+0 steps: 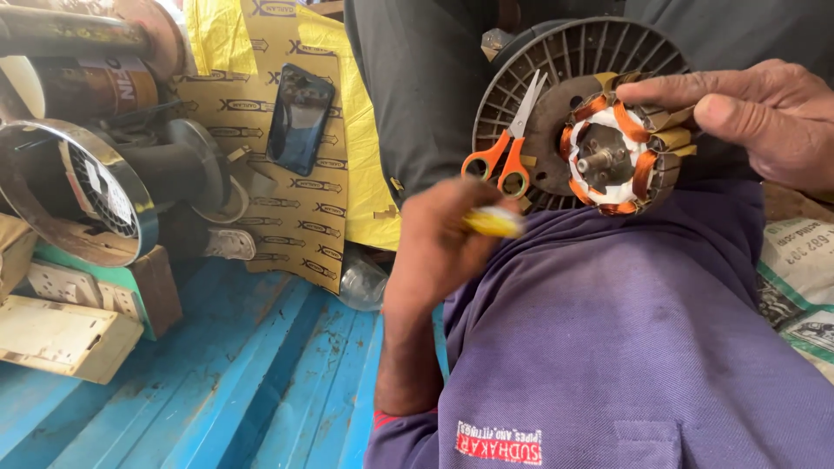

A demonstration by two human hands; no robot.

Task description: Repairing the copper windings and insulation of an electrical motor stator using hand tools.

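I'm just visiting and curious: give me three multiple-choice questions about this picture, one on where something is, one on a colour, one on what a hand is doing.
1. Where do the scissors lie?
A. on the round ribbed spool
B. on the blue floor
C. on the phone

2. What colour are the scissor handles?
A. green
B. orange
C. black

3. What is the right hand doing?
A. resting flat on the floor
B. gripping the phone
C. holding the motor core

Answers:
1. A, the scissors rest on the face of the ribbed spool, left of the motor core.
2. B, both finger loops are orange.
3. C, its fingers close over the top and side of the core with the copper windings, while the left hand holds a small yellow thing, too blurred to name.
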